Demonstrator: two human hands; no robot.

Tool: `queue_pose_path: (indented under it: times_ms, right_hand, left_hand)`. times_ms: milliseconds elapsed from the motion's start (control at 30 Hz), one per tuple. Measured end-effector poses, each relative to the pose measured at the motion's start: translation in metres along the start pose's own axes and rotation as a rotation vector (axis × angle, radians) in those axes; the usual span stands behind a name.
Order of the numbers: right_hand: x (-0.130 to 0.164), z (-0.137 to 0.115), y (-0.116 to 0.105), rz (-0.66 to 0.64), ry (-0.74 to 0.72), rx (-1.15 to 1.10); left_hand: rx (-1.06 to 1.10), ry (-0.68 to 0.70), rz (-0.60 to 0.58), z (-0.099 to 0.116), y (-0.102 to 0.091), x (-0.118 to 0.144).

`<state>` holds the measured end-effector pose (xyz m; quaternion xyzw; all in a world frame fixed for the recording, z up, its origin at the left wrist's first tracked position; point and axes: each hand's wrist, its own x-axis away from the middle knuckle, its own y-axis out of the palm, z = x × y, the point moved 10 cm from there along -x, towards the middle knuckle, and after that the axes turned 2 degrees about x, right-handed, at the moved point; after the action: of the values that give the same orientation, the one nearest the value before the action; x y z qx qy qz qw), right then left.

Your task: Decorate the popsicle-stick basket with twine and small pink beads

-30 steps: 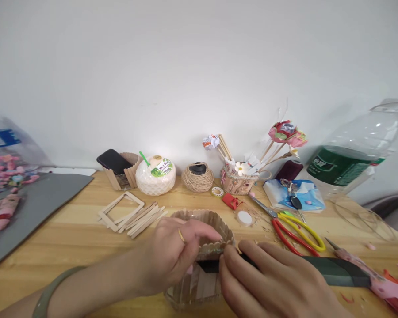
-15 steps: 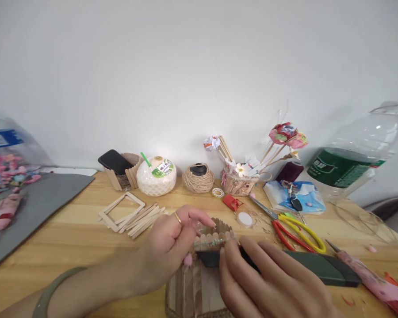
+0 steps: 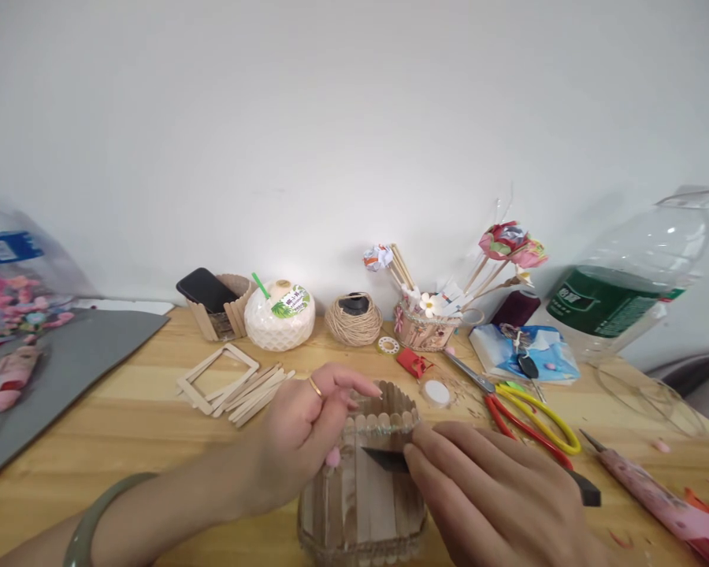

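Note:
A small box built of craft sticks (image 3: 363, 488), with a scalloped rim and a band of trim, stands in front of me. My left hand (image 3: 310, 429) curls around its left side, the index finger over the rim. A small pink spot (image 3: 332, 457) shows by the thumb; I cannot tell what it is. My right hand (image 3: 484, 480) is closed around a utility knife (image 3: 387, 459). The dark blade points left across the box's front wall; most of the handle hides under the hand, with its end showing on the right.
Scissors (image 3: 523, 417), a white round lid (image 3: 436, 393) and a pink glue gun (image 3: 644, 492) lie to the right. Loose craft sticks (image 3: 260, 398) are at left. Behind stand a white coconut (image 3: 280, 323), a twine ball (image 3: 353, 323), a flower holder (image 3: 425, 327) and a bottle (image 3: 603, 299).
The knife has turned in my right hand, its blade now in front of the box's wall and less handle showing at right. My left hand stays on the box.

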<state>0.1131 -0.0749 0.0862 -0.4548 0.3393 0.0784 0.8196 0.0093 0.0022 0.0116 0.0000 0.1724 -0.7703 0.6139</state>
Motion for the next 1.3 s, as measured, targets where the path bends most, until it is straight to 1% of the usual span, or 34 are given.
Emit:
queue_pose_path:
  times_ms: [33, 100, 167, 267, 333, 433, 467, 567, 667, 767, 833, 900, 967, 1000, 1033, 1100, 1200, 1300]
  right_hand:
    - [0.002, 0.002, 0.003, -0.012, 0.034, -0.053]
    - [0.007, 0.012, 0.01, -0.043, 0.159, -0.188]
    - [0.013, 0.027, 0.02, -0.087, 0.33, -0.302]
    - [0.026, 0.047, 0.036, -0.183, 0.584, -0.428]
    - [0.037, 0.056, 0.049, -0.259, 0.737, -0.545]
    - [0.053, 0.061, 0.067, -0.308, 0.929, -0.799]
    - [0.058, 0.061, 0.071, -0.305, 0.976, -0.894]
    - [0.067, 0.059, 0.08, -0.267, 1.065, -1.093]
    - [0.074, 0.059, 0.086, -0.221, 1.108, -1.198]
    - [0.08, 0.062, 0.09, -0.192, 1.129, -1.224]
    - [0.086, 0.065, 0.092, -0.182, 1.139, -1.197]
    - [0.092, 0.067, 0.094, -0.177, 1.149, -1.156]
    - [0.096, 0.069, 0.094, -0.175, 1.141, -1.091]
    - [0.097, 0.07, 0.094, -0.175, 1.131, -1.054]
    - [0.097, 0.07, 0.093, -0.174, 1.12, -1.019]
    - [0.095, 0.07, 0.091, -0.176, 1.097, -0.962]
    - [0.09, 0.068, 0.088, -0.198, 1.069, -0.911]
    - [0.087, 0.065, 0.087, -0.215, 1.055, -0.903]
  left_hand:
    - [-0.012, 0.018, -0.002, 0.001, 0.0, 0.0]
    - [-0.041, 0.069, 0.004, 0.005, -0.001, 0.0]
    - [-0.083, 0.152, 0.027, 0.011, -0.004, -0.003]
    - [-0.175, 0.315, 0.104, 0.022, -0.01, -0.007]
    - [-0.281, 0.455, 0.16, 0.031, -0.011, -0.009]
    - [-0.489, 0.761, 0.205, 0.045, -0.001, -0.004]
    - [-0.52, 0.844, 0.204, 0.046, 0.003, -0.002]
    - [-0.537, 0.927, 0.167, 0.035, 0.011, -0.008]
    - [-0.55, 1.021, 0.086, 0.024, 0.024, -0.012]
    - [-0.548, 1.001, 0.049, 0.015, 0.031, -0.022]
    - [-0.539, 0.937, 0.038, 0.015, 0.032, -0.028]
    - [-0.521, 0.844, 0.045, 0.018, 0.03, -0.03]
    - [-0.483, 0.708, 0.081, 0.024, 0.024, -0.032]
    - [-0.394, 0.573, 0.078, 0.022, 0.019, -0.036]
    - [-0.321, 0.469, 0.078, 0.021, 0.016, -0.037]
    - [-0.272, 0.328, 0.046, 0.022, 0.019, -0.037]
    - [-0.249, 0.268, -0.039, 0.028, 0.03, -0.034]
    - [-0.257, 0.264, -0.061, 0.03, 0.036, -0.033]
